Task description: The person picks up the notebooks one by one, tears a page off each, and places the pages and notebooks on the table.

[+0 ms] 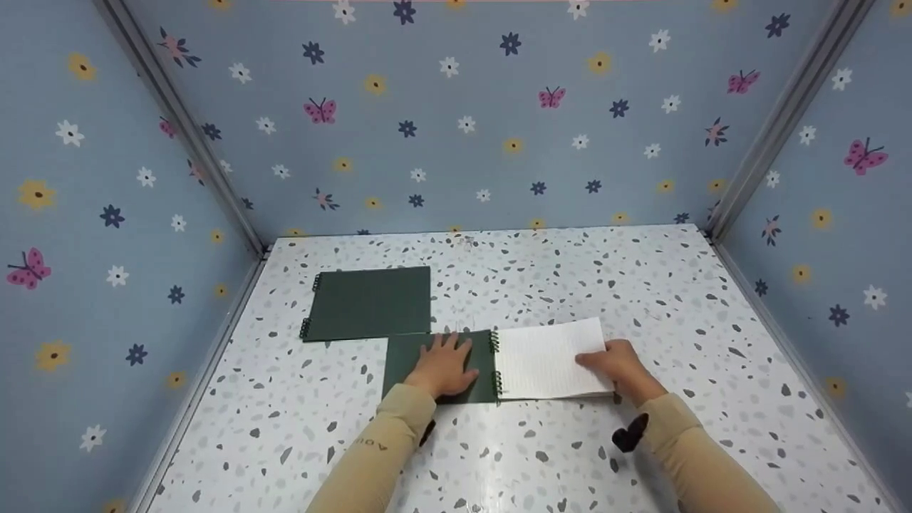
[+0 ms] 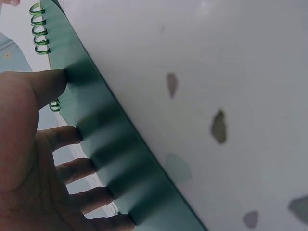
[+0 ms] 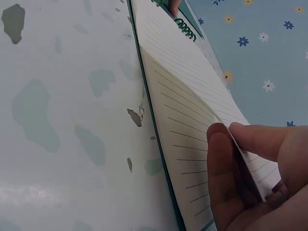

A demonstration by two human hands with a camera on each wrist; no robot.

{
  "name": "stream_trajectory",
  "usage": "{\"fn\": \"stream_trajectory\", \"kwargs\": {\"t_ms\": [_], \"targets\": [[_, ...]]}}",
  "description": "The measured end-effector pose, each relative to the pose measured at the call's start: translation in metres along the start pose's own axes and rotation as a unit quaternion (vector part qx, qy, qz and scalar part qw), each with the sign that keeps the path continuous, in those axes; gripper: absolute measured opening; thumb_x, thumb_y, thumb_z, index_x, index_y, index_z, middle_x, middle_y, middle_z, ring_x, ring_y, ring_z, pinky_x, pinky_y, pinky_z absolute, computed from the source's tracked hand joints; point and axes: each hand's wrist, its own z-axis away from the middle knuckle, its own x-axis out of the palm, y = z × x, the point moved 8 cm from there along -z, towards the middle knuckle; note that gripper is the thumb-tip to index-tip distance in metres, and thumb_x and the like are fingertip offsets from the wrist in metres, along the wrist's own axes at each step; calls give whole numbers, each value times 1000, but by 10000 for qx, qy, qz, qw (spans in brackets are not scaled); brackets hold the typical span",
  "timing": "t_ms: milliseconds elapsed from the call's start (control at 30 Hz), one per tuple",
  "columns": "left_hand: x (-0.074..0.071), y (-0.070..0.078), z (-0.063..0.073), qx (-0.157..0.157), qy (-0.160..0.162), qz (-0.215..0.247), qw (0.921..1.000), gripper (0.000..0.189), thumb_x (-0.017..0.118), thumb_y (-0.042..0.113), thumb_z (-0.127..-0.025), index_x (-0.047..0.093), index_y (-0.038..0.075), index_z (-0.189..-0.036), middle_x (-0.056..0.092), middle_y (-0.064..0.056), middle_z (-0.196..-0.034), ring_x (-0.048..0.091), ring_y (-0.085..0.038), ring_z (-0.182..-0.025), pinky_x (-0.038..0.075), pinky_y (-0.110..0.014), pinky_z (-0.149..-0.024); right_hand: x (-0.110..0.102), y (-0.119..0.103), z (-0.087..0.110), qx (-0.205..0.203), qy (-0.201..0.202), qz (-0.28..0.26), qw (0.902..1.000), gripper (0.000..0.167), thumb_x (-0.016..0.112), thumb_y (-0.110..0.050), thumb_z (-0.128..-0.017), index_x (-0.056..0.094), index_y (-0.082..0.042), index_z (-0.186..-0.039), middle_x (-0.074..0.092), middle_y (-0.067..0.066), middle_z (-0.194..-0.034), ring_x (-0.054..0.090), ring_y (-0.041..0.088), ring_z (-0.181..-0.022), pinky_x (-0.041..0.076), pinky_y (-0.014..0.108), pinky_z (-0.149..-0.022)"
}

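Note:
A spiral notebook with lined white pages [image 1: 548, 360] lies spread on the table, its dark green cover [image 1: 402, 363] folded out to the left. My left hand [image 1: 445, 367] rests on that cover with fingers spread, and its fingertips press the green surface in the left wrist view. At the right edge of the pages, my right hand [image 1: 623, 367] pinches a page between thumb and fingers. The right wrist view shows this page [image 3: 216, 108] lifted and bent, with another lined page [image 3: 178, 139] beneath it.
Behind and to the left lies a second dark green spiral notebook [image 1: 370, 303], closed, its near edge meeting the open cover. The speckled white table [image 1: 570, 278] is bounded by a blue flowered back panel [image 1: 463, 157] and side panels with grey metal corner posts [image 1: 185, 128].

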Motion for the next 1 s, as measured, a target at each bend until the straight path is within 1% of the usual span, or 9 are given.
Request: {"fn": "stream_trajectory", "kwargs": {"t_ms": [133, 300, 367, 467, 567, 633, 833, 900, 1000], "targets": [[-1, 0, 1, 8, 4, 17, 10000, 65, 60, 43, -111, 48, 9, -165, 39, -24, -172, 33, -54, -160, 35, -74, -124, -3, -3, -1, -2, -158, -187, 9997, 62, 78, -29, -98, 61, 11, -142, 73, 20, -125, 71, 24, -103, 59, 35, -96], [0, -1, 1, -41, -23, 5, 10000, 65, 60, 43, -111, 47, 9, -165, 39, -24, -172, 32, -54, -160, 35, -74, -124, -4, -6, 0, 20, -204, -285, 9994, 63, 77, -26, -98, 58, 15, -143, 73, 17, -118, 71, 21, -97, 60, 30, -87], [1, -1, 1, -53, -34, 2, 10000, 66, 60, 43, -111, 47, 9, -165, 38, -24, -173, 32, -54, -160, 35, -74, -124, -3, -3, 2, 74, -140, -153, 9998, 66, 78, -24, -98, 55, 17, -144, 71, 21, -122, 71, 25, -100, 60, 33, -91], [1, -2, 0, -61, -34, -12, 10000, 66, 59, 43, -111, 46, 10, -166, 38, -24, -173, 32, -54, -160, 35, -74, -124, -2, 2, 4, 124, 83, 249, 9996, 72, 78, -29, -97, 51, 17, -146, 66, 27, -132, 67, 31, -110, 57, 43, -102], [1, -2, -1, -102, -25, -13, 9999, 66, 60, 43, -111, 46, 10, -166, 38, -23, -173, 32, -53, -160, 35, -74, -124, 0, 6, 5, 8, 226, 471, 9986, 71, 77, -32, -96, 54, 17, -143, 64, 30, -135, 65, 35, -115, 53, 48, -107], [1, -1, -2, -125, -20, -21, 9999, 66, 60, 43, -110, 46, 10, -166, 38, -23, -173, 32, -53, -161, 35, -74, -124, 1, 8, 7, -75, 322, 522, 9981, 67, 77, -33, -96, 58, 16, -138, 66, 27, -130, 65, 33, -111, 54, 46, -102], [3, 1, -1, -109, -69, 1, 9999, 67, 60, 43, -110, 45, 9, -166, 38, -23, -173, 31, -53, -161, 35, -74, -124, 4, 12, 11, -328, 514, 314, 9976, 47, 76, -28, -97, 69, 12, -123, 73, 18, -109, 66, 23, -89, 55, 30, -74], [2, 1, -1, -115, -56, -30, 9999, 67, 60, 43, -110, 45, 9, -166, 38, -23, -173, 32, -53, -160, 35, -74, -124, 5, 11, 12, -483, 560, 266, 9969, 46, 76, -26, -97, 70, 13, -121, 74, 19, -108, 66, 22, -86, 54, 27, -71], [1, 1, -1, -121, -6, -72, 9999, 66, 60, 43, -110, 46, 9, -166, 39, -23, -172, 33, -53, -160, 36, -74, -124, 4, 9, 14, -666, 648, 234, 9954, 45, 75, -24, -97, 71, 14, -120, 75, 22, -110, 67, 22, -87, 54, 26, -70]]}}
